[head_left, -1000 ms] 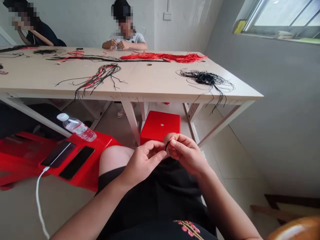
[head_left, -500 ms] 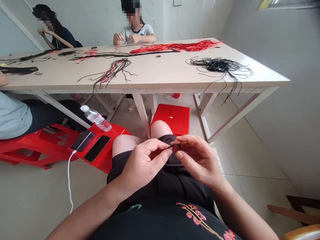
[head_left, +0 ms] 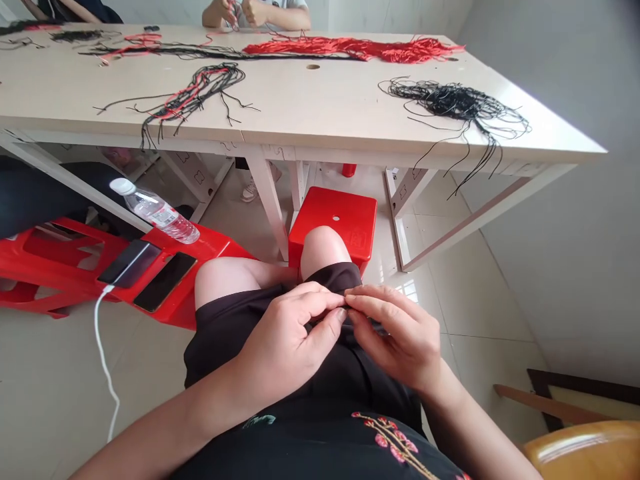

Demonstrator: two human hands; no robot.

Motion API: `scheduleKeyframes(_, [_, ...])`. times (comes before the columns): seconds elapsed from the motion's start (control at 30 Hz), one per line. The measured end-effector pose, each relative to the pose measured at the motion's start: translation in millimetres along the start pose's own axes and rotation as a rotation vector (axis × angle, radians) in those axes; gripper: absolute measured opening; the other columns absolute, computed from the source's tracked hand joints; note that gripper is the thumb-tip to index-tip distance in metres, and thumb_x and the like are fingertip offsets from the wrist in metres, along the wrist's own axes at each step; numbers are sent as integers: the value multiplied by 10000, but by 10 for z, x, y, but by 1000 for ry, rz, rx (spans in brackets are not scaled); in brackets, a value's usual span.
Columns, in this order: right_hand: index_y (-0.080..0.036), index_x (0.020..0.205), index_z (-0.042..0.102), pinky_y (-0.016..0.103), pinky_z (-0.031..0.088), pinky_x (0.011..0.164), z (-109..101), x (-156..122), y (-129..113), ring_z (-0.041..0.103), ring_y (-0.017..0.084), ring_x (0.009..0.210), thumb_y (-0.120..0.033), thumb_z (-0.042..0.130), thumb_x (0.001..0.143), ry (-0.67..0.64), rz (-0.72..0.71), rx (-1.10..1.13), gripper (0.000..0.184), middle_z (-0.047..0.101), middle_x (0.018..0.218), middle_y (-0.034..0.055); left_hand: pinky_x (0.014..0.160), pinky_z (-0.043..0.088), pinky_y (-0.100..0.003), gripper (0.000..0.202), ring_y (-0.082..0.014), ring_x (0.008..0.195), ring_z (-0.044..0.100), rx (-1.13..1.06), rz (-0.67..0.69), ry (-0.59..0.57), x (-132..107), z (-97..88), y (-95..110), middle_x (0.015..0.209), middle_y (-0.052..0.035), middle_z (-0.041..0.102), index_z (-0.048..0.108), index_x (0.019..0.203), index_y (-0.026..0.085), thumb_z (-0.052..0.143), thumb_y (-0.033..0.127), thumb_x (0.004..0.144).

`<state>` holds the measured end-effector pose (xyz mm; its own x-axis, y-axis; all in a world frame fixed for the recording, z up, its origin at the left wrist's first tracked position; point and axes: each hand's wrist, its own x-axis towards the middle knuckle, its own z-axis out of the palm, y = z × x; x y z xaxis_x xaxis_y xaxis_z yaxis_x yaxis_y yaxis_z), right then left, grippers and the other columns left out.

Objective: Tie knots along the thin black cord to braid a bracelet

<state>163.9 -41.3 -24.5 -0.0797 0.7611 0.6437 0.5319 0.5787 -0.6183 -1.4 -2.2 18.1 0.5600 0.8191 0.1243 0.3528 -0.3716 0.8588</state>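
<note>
Above my lap, my left hand (head_left: 295, 330) pinches thumb to fingertips on a thin black cord. My right hand (head_left: 397, 333) meets it tip to tip, its thumb and fingers also closed at the cord. The fingertips cover nearly all of the cord, and it is hard to pick out against my black shorts (head_left: 250, 327). Both hands are over the lap, well short of the table's front edge.
On the table (head_left: 310, 100) lie a black cord tangle (head_left: 453, 103), red cords (head_left: 350, 48) and a black-and-red bundle (head_left: 200, 90). A red stool at left bears a water bottle (head_left: 160, 213) and phone (head_left: 165, 281). Another red stool (head_left: 335, 213) stands ahead. A co-worker's hands (head_left: 235, 12) are across the table.
My right fingertips have closed in against my left ones, and the small black loop seen between them is now hidden. The view has tilted down, cutting off the co-workers' heads.
</note>
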Motion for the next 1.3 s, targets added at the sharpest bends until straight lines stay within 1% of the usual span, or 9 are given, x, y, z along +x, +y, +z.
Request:
scheduleKeyframes(0.1, [-341,1102,599,356,566,748,46,-9,12,658,196,873,-67,596,770,3,10,-69,430,683,1003,35,720,530,-271,212,-162,779,623,65,55,20,11,5,-27,832,-22,663,697,920,266,506,194,863])
scheduleKeyframes(0.23, [-291,889,619,320,554,676,108,60,-58,639,164,727,-61,550,757,48,155,9,274,667,808,15,652,509,-254,174,-142,696,595,45,87,31,-12,-5,-56,739,-11,631,671,806,240,515,185,860])
scheduleKeyframes(0.4, [-226,759,598,255,527,492,94,137,-137,596,118,518,-119,505,820,46,466,443,154,610,612,-13,630,487,-218,161,-110,665,575,-128,12,-8,-20,-17,-37,712,3,602,639,755,205,522,191,864])
scheduleKeyframes(0.53, [-196,866,640,242,567,535,77,110,-134,643,115,566,-144,562,836,61,525,697,99,663,691,1,644,487,-192,189,-95,690,589,-246,-88,-25,1,-43,6,725,4,616,621,728,169,502,179,874])
scheduleKeyframes(0.7, [-197,872,645,187,553,501,77,79,-127,633,90,537,-129,580,830,42,542,604,103,657,685,-10,671,518,-182,124,-94,730,618,-274,-132,0,-9,-26,-20,775,0,644,633,812,162,524,192,863])
scheduleKeyframes(0.8, [-189,864,641,173,552,503,84,88,-123,635,85,536,-139,582,834,25,534,528,83,652,684,-12,665,548,-193,146,-100,725,638,-264,-120,100,-27,23,-72,795,0,649,611,967,169,584,199,827])
scheduleKeyframes(0.9, [-184,865,637,165,549,513,87,101,-118,633,78,539,-150,583,841,1,506,474,69,651,690,-14,633,550,-186,172,-92,704,635,-138,29,197,-18,44,-108,819,-8,644,613,957,166,622,144,787])
scheduleKeyframes(1.07, [-185,885,628,147,495,491,49,116,-106,578,54,517,-168,557,870,-78,436,327,74,628,668,-26,615,524,-179,139,-88,691,618,171,377,211,62,-19,-107,768,-6,648,619,818,175,581,49,773])
scheduleKeyframes(1.3, [-191,821,585,155,442,566,65,118,-95,522,51,591,-139,554,858,-126,330,169,70,599,688,-36,620,519,-254,145,-129,603,573,588,618,319,154,-44,-190,623,-13,598,564,674,168,548,26,702])
